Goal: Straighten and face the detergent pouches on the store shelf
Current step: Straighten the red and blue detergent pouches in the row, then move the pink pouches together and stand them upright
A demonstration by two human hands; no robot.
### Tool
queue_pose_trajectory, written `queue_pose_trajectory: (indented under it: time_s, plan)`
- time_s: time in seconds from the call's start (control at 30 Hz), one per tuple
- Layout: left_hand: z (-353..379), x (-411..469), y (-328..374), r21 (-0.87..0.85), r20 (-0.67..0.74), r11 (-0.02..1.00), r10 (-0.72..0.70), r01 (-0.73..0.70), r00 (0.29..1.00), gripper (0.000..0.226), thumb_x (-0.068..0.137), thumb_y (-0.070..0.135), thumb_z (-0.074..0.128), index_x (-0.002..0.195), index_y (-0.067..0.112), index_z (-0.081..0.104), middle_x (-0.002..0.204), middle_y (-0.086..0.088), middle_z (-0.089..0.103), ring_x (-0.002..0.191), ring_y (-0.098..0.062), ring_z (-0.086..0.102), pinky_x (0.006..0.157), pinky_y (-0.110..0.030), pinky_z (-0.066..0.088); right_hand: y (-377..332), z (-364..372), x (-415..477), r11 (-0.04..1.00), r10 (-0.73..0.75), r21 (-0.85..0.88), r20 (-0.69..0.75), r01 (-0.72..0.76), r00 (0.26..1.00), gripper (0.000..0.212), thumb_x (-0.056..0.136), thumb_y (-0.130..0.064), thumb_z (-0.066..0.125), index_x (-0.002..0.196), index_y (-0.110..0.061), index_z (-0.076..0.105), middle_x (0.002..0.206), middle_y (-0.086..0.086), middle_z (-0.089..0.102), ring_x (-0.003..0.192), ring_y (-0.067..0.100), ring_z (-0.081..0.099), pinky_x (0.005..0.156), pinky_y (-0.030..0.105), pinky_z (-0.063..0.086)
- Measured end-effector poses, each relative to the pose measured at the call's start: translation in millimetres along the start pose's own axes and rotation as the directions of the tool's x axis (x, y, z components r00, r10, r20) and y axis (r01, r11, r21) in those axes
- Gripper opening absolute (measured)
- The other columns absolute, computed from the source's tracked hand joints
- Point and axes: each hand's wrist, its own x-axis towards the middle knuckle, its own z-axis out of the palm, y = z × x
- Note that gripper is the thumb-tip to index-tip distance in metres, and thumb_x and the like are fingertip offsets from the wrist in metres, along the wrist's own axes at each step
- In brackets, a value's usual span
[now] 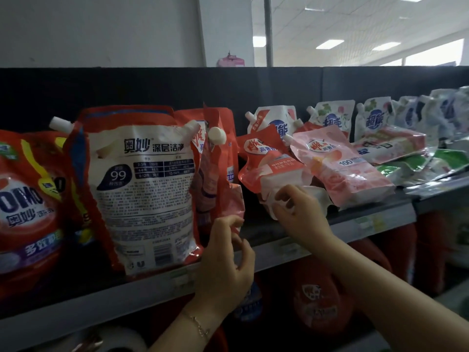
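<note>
My left hand [225,252] pinches the lower corner of an upright red pouch [222,174] with a white cap, standing edge-on on the shelf [355,219]. My right hand [297,209] grips the bottom end of a red-and-pink pouch [269,163] that leans back, tilted. To the left, a big OMO pouch [144,189] stands with its printed back side facing out. Beside it another OMO pouch [25,199] faces front. A pink pouch [342,163] lies flat to the right of my right hand.
White and green pouches [375,118] stand and lie in disorder along the shelf's right part. A black back panel [177,87] closes the shelf behind. Red detergent bottles [319,295] stand on the shelf below, under price labels on the shelf edge.
</note>
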Motion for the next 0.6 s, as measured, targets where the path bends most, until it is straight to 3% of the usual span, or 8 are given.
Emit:
queue_pose_trajectory:
  time_s: [0.07,0.2,0.27,0.33,0.37,0.43,0.5,0.6]
  plan:
    - [2,4,6,0.005,0.028,0.999,0.050,-0.050,0.998,0.029,0.088,0.010,0.056,0.110,0.026,0.047,0.086,0.012,0.050,0.078,-0.010,0.055,0.063,-0.015,0.045,4,-7,-1,1.000,-0.017,-0.024,-0.013,0.016,1.000,0.012,0.087,-0.018,0.066,0.092,-0.018,0.055,0.097,-0.008,0.051,0.083,0.010,0.050,0.064,0.020,0.038]
    - [18,31,23,0.043,0.074,0.989,0.136,-0.139,0.988,0.021,0.087,0.003,0.057,0.101,0.018,0.052,0.091,0.012,0.047,0.082,-0.003,0.050,0.071,-0.009,0.039,17,-22,7,0.996,-0.045,-0.081,-0.083,0.038,0.996,0.017,0.085,-0.018,0.067,0.098,-0.013,0.058,0.101,-0.005,0.049,0.089,0.020,0.052,0.071,0.030,0.040]
    - [33,48,29,0.047,0.084,0.997,0.050,-0.054,0.995,0.017,0.089,0.007,0.058,0.103,0.016,0.053,0.098,0.010,0.048,0.091,0.001,0.049,0.077,-0.003,0.036,24,-31,19,0.996,-0.035,-0.081,-0.119,0.026,0.992,0.022,0.083,-0.018,0.067,0.103,-0.012,0.058,0.105,0.001,0.051,0.095,0.024,0.052,0.077,0.034,0.042]
    - [51,67,31,0.026,0.083,0.989,-0.144,0.143,0.986,0.022,0.092,0.018,0.058,0.112,0.017,0.050,0.111,0.008,0.047,0.098,0.002,0.047,0.082,-0.002,0.034,31,-39,32,0.998,-0.001,-0.068,-0.127,-0.008,0.992,0.029,0.084,-0.022,0.065,0.110,-0.013,0.055,0.112,0.004,0.051,0.100,0.026,0.052,0.085,0.040,0.045]
    - [62,77,26,-0.013,0.079,0.961,-0.274,0.276,0.958,0.027,0.091,0.023,0.058,0.116,0.017,0.049,0.116,0.006,0.047,0.101,-0.001,0.046,0.086,-0.006,0.035,33,-42,38,0.998,0.012,-0.064,-0.109,-0.019,0.994,0.034,0.085,-0.025,0.064,0.115,-0.014,0.053,0.117,0.004,0.050,0.103,0.027,0.051,0.088,0.042,0.046]
    - [81,96,18,-0.156,0.039,0.849,-0.505,0.505,0.862,0.040,0.084,0.036,0.061,0.118,0.015,0.052,0.121,0.001,0.054,0.111,-0.013,0.051,0.099,-0.027,0.042,40,-47,49,0.996,0.005,-0.089,-0.026,-0.008,1.000,0.045,0.088,-0.031,0.062,0.129,-0.018,0.047,0.130,0.004,0.046,0.115,0.026,0.046,0.096,0.041,0.042]
    - [95,116,10,-0.271,-0.032,0.732,-0.656,0.626,0.754,0.053,0.075,0.045,0.059,0.117,0.011,0.059,0.117,-0.005,0.062,0.109,-0.023,0.057,0.100,-0.042,0.045,48,-49,55,0.985,-0.033,-0.163,0.111,0.051,0.993,0.059,0.091,-0.039,0.058,0.144,-0.026,0.034,0.149,0.002,0.032,0.135,0.025,0.030,0.106,0.043,0.031]
    - [108,145,-3,-0.468,-0.106,0.503,-0.848,0.727,0.519,0.053,0.073,0.037,0.058,0.117,0.007,0.061,0.116,-0.013,0.063,0.103,-0.031,0.060,0.093,-0.045,0.051,64,-44,54,0.961,-0.042,-0.249,0.313,0.124,0.949,0.076,0.091,-0.051,0.051,0.152,-0.040,0.006,0.161,-0.008,0.000,0.146,0.026,0.005,0.115,0.050,0.015]
